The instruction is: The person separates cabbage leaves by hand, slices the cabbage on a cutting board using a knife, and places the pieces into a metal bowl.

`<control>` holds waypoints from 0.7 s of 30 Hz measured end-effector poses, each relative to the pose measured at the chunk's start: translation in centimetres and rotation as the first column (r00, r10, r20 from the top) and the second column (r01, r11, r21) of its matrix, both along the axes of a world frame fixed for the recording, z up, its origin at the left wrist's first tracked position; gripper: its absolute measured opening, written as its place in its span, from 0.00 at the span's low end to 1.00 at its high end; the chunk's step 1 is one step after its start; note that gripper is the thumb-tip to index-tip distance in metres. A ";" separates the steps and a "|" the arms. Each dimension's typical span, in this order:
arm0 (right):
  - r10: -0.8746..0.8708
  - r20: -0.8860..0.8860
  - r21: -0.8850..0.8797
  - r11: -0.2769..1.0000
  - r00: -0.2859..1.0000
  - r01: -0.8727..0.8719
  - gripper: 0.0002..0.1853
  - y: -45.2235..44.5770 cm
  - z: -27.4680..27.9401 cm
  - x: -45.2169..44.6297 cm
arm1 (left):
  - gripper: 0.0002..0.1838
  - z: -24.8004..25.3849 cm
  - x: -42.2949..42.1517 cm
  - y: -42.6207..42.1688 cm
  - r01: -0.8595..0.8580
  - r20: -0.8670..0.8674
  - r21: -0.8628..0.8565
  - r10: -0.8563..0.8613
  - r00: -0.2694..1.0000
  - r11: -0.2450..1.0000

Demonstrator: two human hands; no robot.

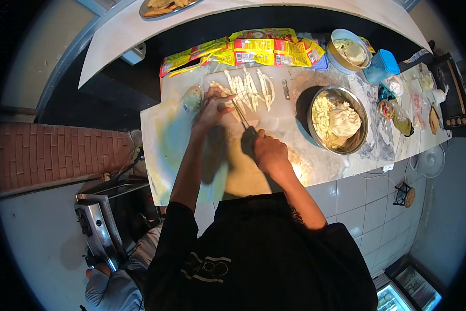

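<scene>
My right hand [271, 154] is closed round the dark handle of a kitchen knife [238, 111]. Its blade points up and left, beside pale food strips [248, 92] lying in rows on a whitish cutting board [209, 79]. Bent fingers of my left hand [212, 108] press on the leftmost strips, close to the blade. What exactly the strips are, I cannot tell. To the right of my right hand stands a steel bowl [365, 120] holding small chopped pale pieces and a creamy white mound.
Yellow sachets [253, 51] line the counter's back. A second bowl [366, 61] and a blue-lidded container [382, 66] stand at the back right, near small bags. A plate of fried food [165, 8] sits on the upper ledge. Another person in grey [111, 290] is at lower left, near a stove [101, 223].
</scene>
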State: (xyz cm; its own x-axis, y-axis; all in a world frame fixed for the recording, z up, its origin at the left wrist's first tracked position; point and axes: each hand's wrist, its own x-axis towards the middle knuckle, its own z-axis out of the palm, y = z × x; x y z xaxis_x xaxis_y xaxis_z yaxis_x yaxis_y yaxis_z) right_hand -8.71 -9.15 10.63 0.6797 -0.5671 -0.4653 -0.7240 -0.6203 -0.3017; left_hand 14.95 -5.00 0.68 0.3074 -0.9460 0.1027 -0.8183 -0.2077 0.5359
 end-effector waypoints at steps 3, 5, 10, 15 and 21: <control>0.016 -0.002 -0.002 1.000 1.000 -0.016 0.18 0.2 0.5 0.2 | 0.30 -0.2 0.2 -0.1 0.000 -0.037 -0.044 -0.002 0.999 0.999; 0.036 -0.012 -0.005 0.999 0.999 -0.036 0.19 0.4 0.5 0.3 | 0.30 -0.5 0.6 -0.1 0.002 -0.064 -0.070 -0.006 0.998 0.998; 0.104 0.039 -0.114 0.989 0.994 -0.098 0.18 0.9 0.6 0.0 | 0.31 -0.4 1.4 -0.6 -0.011 -0.155 -0.005 0.010 0.988 1.000; 0.070 0.009 -0.093 0.993 0.998 -0.069 0.17 1.2 0.2 -0.2 | 0.32 -0.2 1.4 -0.2 -0.002 -0.097 0.011 0.003 0.995 1.000; 0.054 0.029 -0.035 0.998 0.998 -0.053 0.15 0.6 -0.6 -0.6 | 0.33 -1.3 2.1 -0.4 0.022 -0.082 -0.032 -0.025 0.996 0.999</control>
